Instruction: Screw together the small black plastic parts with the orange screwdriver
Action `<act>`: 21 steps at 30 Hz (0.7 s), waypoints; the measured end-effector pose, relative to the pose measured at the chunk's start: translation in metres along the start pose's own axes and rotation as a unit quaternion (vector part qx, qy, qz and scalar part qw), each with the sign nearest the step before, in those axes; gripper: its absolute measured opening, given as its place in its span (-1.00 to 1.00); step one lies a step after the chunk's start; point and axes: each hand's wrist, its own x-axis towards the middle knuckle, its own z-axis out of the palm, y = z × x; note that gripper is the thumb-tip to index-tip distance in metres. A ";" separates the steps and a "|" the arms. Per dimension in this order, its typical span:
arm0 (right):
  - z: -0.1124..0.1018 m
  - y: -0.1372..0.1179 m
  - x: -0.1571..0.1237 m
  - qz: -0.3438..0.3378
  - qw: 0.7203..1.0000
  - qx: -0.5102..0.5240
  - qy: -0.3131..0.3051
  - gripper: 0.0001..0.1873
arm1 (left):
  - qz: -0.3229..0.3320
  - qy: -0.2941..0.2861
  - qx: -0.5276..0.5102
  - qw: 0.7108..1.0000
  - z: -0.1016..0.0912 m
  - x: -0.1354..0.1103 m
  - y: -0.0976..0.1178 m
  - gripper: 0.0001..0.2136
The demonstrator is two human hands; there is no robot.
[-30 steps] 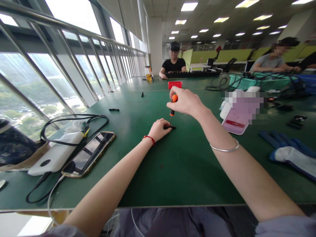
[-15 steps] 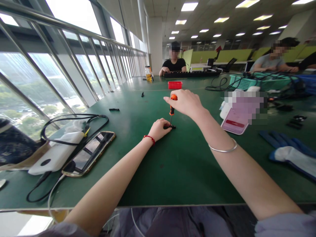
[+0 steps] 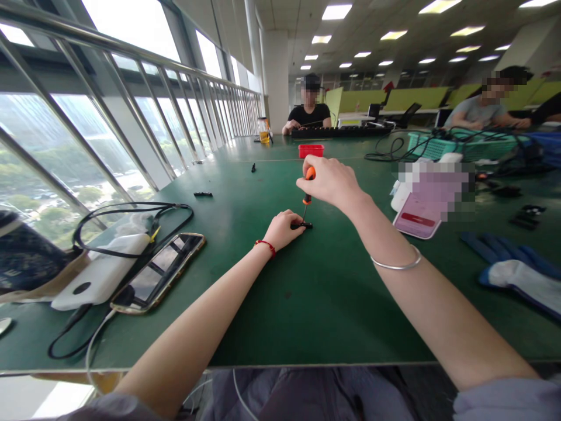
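Note:
My right hand is closed round the orange handle of a small screwdriver, held upright with its tip down on a small black part. My left hand rests on the green table and pinches that black part against the surface. A red cord circles my left wrist and a silver bangle hangs on my right forearm.
At the left lie a phone, a white power bank and black cables. A red box stands beyond my hands. Blue and white gloves lie at the right. Two other people sit at the far end.
My right hand with the screwdriver handle has shifted slightly left and then back right, as in turning. My left hand and the black part have stayed put.

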 end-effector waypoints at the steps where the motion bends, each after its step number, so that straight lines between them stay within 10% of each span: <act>1: 0.000 0.000 0.000 0.000 1.000 0.000 -0.001 -0.72 | 0.000 0.001 0.000 1.000 0.000 0.000 0.000 -0.93; 21: 0.002 0.001 0.001 0.013 1.000 0.004 0.015 -0.76 | -0.010 -0.003 0.002 1.000 0.000 0.000 0.000 -0.93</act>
